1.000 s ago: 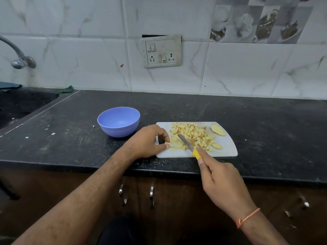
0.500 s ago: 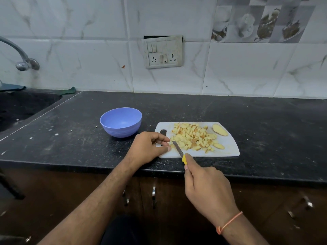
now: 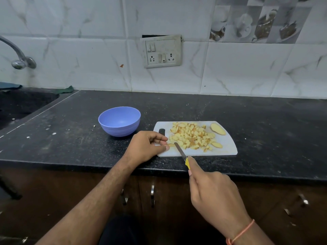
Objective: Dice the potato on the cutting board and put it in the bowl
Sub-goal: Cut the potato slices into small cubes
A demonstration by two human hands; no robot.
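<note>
A white cutting board [image 3: 226,147] lies on the black counter with a heap of diced potato [image 3: 192,135] on it. Two uncut slices remain: one at the board's far right corner [image 3: 218,129] and a smaller one at the heap's near right [image 3: 217,144]. My left hand [image 3: 147,145] sits at the board's left end, fingers curled, pinching a small potato piece [image 3: 171,145] against the board. My right hand [image 3: 212,193] grips a yellow-handled knife [image 3: 182,153], blade tip beside that piece. The empty blue bowl [image 3: 119,121] stands left of the board.
A dark sink [image 3: 19,105] with a metal tap [image 3: 19,59] lies at the far left. A switch and socket panel [image 3: 161,51] is on the tiled wall. The counter's front edge [image 3: 88,164] runs just below the board, with cabinet handles [image 3: 152,193] beneath.
The knife and my right hand pulled back toward me from the heap, then settled with the blade near the board's left front. My left hand stayed at the board's left end.
</note>
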